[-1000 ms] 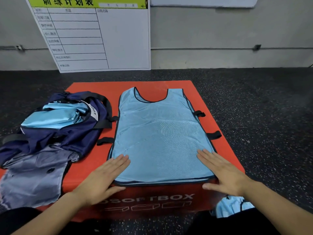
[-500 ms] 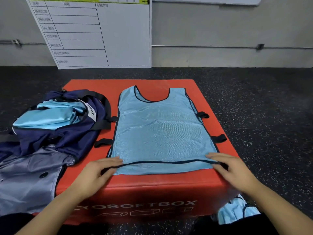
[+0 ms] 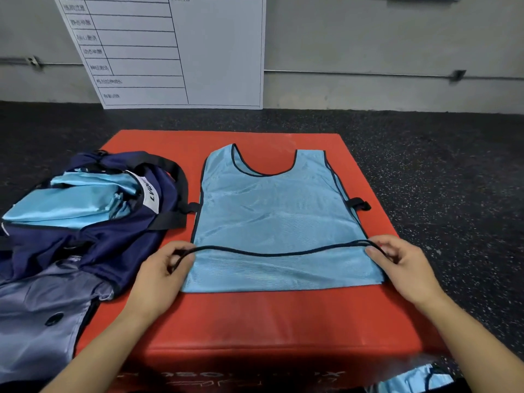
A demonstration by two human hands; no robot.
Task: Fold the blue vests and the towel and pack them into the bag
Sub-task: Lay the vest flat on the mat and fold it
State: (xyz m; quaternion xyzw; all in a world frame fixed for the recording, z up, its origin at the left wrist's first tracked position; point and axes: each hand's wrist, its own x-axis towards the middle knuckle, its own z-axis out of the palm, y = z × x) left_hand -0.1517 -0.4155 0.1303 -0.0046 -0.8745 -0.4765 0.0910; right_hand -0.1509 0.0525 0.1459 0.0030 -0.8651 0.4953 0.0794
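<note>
Vest (image 3: 272,222) hem between both hands' grip

bag (image 3: 85,236) cut off at left edge, whiteboard (image 3: 175,49) top cropped with small text unreadable, box (image 3: 255,321) lettering blurred in shadow, second vest (image 3: 411,380) mostly out of frame at bottom

A red padded box (image 3: 255,321) stands on a dark speckled floor (image 3: 439,165), with pale lettering on its near face. A light blue vest (image 3: 272,217) lies flat on its top, neck hole away from the viewer and its bottom hem folded up over the body. On the box's left part lies a navy bag (image 3: 93,231), which hangs over the left edge; folded light blue cloth shows in its opening. More light blue cloth (image 3: 411,381) lies at the box's near right corner.
</note>
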